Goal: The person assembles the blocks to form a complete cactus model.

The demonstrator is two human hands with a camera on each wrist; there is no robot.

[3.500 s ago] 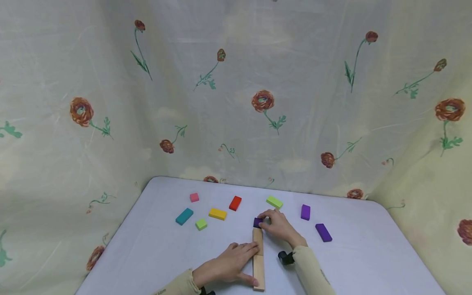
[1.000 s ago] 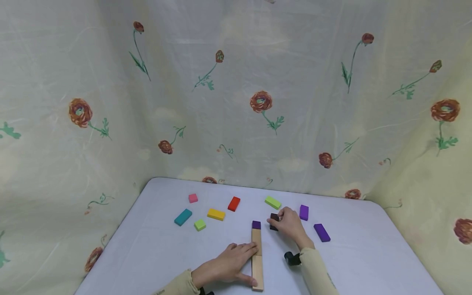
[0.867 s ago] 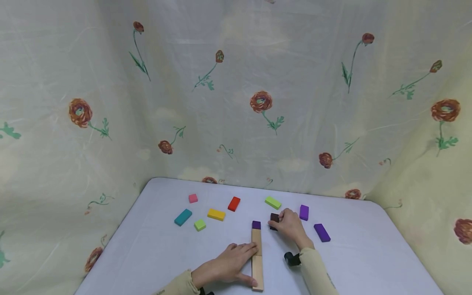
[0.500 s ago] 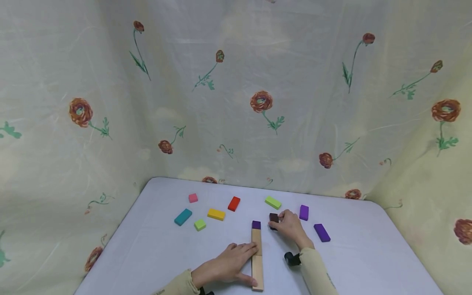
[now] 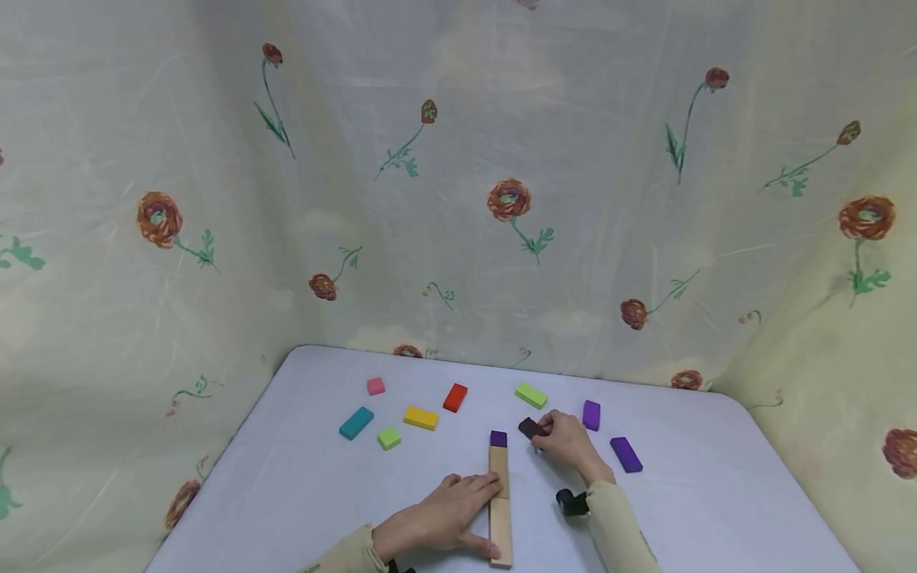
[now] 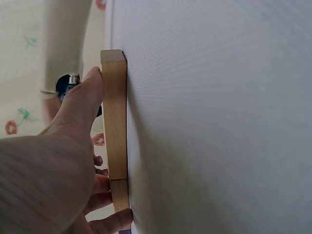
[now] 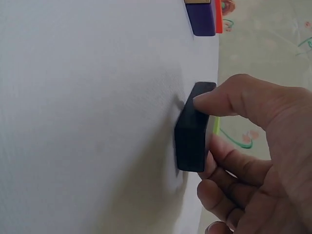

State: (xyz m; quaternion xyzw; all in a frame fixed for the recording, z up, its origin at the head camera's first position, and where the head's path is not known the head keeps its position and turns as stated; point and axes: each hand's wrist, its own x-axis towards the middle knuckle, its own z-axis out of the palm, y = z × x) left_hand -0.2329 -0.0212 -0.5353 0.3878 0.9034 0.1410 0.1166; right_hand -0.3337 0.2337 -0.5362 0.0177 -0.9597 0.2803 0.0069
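Note:
Two plain wooden blocks, the near one (image 5: 501, 535) and the far one (image 5: 499, 460), lie end to end in a row. A small dark purple block (image 5: 498, 438) sits at the row's far end. My left hand (image 5: 446, 513) rests along the row's left side, thumb on the near block and fingers reaching over the far one. To the right of the row, my right hand (image 5: 570, 439) pinches a black block (image 7: 190, 146) between thumb and fingers. In the head view that block lies slanted, its far-left end showing past my fingertips.
Beyond my right hand lie a long lime block (image 5: 532, 395) and two purple blocks, one farther (image 5: 591, 415) and one nearer (image 5: 626, 454). At the left are red (image 5: 454, 397), yellow (image 5: 420, 418), teal (image 5: 356, 423), pink (image 5: 376, 386) and small lime (image 5: 390, 438) blocks. A flowered curtain surrounds the table.
My right hand has let go of the small purple block and moved right to the black block. Within the last half second the black block has turned slantwise. My left hand has stayed put.

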